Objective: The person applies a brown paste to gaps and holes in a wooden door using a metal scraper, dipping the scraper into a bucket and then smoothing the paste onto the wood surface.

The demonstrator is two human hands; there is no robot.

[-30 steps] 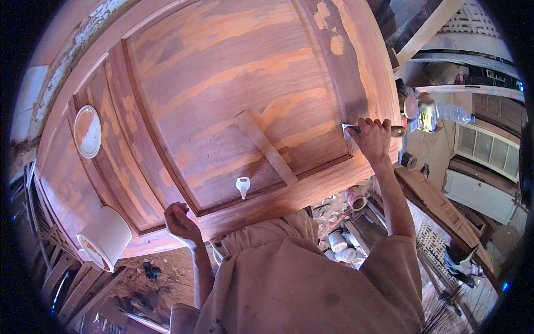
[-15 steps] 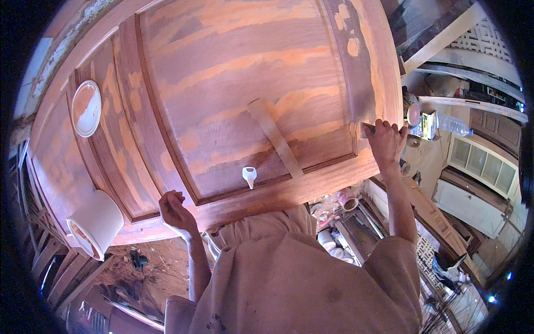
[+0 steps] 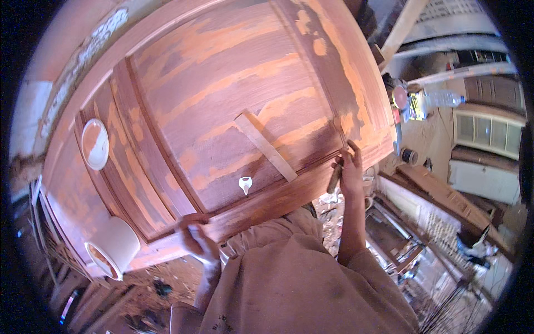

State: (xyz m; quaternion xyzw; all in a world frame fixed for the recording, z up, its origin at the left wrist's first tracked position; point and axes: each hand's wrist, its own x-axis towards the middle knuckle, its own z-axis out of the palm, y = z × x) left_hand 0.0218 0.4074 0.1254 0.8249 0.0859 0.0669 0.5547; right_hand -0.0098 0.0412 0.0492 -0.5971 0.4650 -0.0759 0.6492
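Observation:
A large brown wooden door panel (image 3: 222, 150), streaked with orange filler, lies in front of me. At its near right edge my right hand (image 3: 350, 167) is closed around a small flat scraper (image 3: 334, 179), which points down toward my body. My left hand (image 3: 196, 236), a little blurred, is at the near edge of the panel with its fingers loosely apart and nothing visible in them. Between the hands, a small white nozzle-like cap (image 3: 245, 185) lies on the panel. Beyond it a thin wooden strip (image 3: 266, 146) rests at a slant.
A white tub (image 3: 119, 245) lies on its side at the panel's near left, below a white round lid (image 3: 95, 145) smeared with orange filler. Past the right edge are a clear plastic bottle (image 3: 445, 98) and a tin (image 3: 399, 97). Planks (image 3: 434, 192) and debris cover the floor.
My right hand has drawn nearer and leftward with the scraper, which now points toward me. My left hand has moved slightly right, onto the panel's edge. The whole view has tilted.

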